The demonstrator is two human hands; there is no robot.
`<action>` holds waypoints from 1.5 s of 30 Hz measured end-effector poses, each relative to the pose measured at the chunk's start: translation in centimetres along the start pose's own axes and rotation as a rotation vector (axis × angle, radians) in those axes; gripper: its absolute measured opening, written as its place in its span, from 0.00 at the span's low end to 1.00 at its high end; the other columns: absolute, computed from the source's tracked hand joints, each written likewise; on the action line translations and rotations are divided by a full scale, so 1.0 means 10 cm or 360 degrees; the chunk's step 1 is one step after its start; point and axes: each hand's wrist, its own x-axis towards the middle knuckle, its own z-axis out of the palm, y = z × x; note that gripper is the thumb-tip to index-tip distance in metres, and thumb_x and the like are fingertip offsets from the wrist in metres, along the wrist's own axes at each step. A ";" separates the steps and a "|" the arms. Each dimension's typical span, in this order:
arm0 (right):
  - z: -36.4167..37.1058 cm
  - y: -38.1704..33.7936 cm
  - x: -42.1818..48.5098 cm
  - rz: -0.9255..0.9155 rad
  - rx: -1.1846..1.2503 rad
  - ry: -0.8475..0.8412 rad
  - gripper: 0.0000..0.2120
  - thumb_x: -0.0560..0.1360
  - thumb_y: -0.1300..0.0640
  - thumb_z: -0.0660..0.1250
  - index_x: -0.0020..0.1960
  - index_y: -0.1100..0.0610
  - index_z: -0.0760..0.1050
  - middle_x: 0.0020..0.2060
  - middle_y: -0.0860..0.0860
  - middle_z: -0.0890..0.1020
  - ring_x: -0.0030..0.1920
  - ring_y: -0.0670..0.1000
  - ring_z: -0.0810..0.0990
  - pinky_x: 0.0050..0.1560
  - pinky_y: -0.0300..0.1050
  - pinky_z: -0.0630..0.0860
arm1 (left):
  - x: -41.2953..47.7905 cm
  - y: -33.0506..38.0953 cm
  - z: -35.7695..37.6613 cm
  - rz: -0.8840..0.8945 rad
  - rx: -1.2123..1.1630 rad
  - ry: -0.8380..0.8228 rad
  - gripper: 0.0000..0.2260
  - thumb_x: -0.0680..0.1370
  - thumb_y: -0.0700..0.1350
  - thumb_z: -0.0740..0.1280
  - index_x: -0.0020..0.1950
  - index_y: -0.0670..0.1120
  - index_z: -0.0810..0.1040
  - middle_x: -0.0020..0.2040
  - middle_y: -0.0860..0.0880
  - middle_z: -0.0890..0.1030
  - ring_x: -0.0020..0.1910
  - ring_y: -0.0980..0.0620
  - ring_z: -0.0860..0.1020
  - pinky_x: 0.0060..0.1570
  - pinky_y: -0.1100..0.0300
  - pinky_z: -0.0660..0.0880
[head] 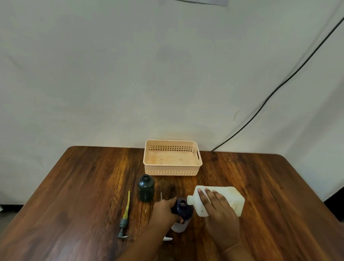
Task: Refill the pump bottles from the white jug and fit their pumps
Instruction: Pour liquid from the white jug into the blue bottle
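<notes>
The right hand (219, 211) had a closed grip over the top of the white jug (219, 200), which was tipped on its side with its open spout just above the mouth of the dark blue pump bottle (183, 209). The left hand (164, 212) had a closed grip around that bottle's body, holding it upright on the counter (85, 205). No stream of liquid could be made out between spout and mouth.

The dark green pump bottle (146, 188) stood just behind and to the left, uncapped, well apart from both hands. Its level could not be told. The yellow-tubed pump (125, 217) lay flat on the counter further left. A second pump (167, 238) lay mostly hidden behind the left forearm. The peach basket (172, 170) stood empty at the far edge.

Judged status: the first bottle's refill was in hand; the green bottle and both pump fittings remained outstanding.
</notes>
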 end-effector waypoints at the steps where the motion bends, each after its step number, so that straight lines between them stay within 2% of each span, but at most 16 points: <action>1: 0.00 0.01 0.00 -0.0017 0.0003 0.0006 0.35 0.56 0.57 0.81 0.62 0.54 0.76 0.56 0.53 0.83 0.54 0.57 0.82 0.50 0.59 0.77 | 0.00 0.00 0.00 0.0004 0.0011 0.0002 0.29 0.70 0.42 0.74 0.70 0.48 0.70 0.64 0.48 0.79 0.64 0.49 0.75 0.65 0.57 0.72; 6: 0.00 0.01 0.01 -0.0074 0.0025 0.0039 0.35 0.57 0.58 0.81 0.63 0.53 0.75 0.57 0.52 0.82 0.55 0.56 0.82 0.53 0.57 0.76 | -0.02 0.01 -0.01 0.0024 0.0046 0.0024 0.29 0.70 0.43 0.74 0.70 0.48 0.71 0.62 0.48 0.80 0.63 0.49 0.76 0.61 0.60 0.72; 22: 0.00 0.04 0.03 -0.0179 0.0006 0.0078 0.34 0.61 0.61 0.78 0.66 0.52 0.72 0.59 0.54 0.81 0.58 0.57 0.80 0.57 0.57 0.73 | -0.02 0.06 -0.04 -0.0010 0.0083 0.0021 0.30 0.70 0.43 0.75 0.71 0.47 0.70 0.65 0.46 0.78 0.64 0.47 0.74 0.63 0.58 0.71; 45: -0.12 0.00 0.08 -0.0229 -0.0063 -0.0012 0.34 0.61 0.61 0.78 0.65 0.53 0.73 0.58 0.55 0.81 0.57 0.59 0.80 0.53 0.60 0.76 | -0.06 0.04 -0.01 0.0010 0.0080 0.0034 0.30 0.70 0.43 0.75 0.70 0.45 0.70 0.64 0.46 0.79 0.64 0.47 0.75 0.64 0.57 0.71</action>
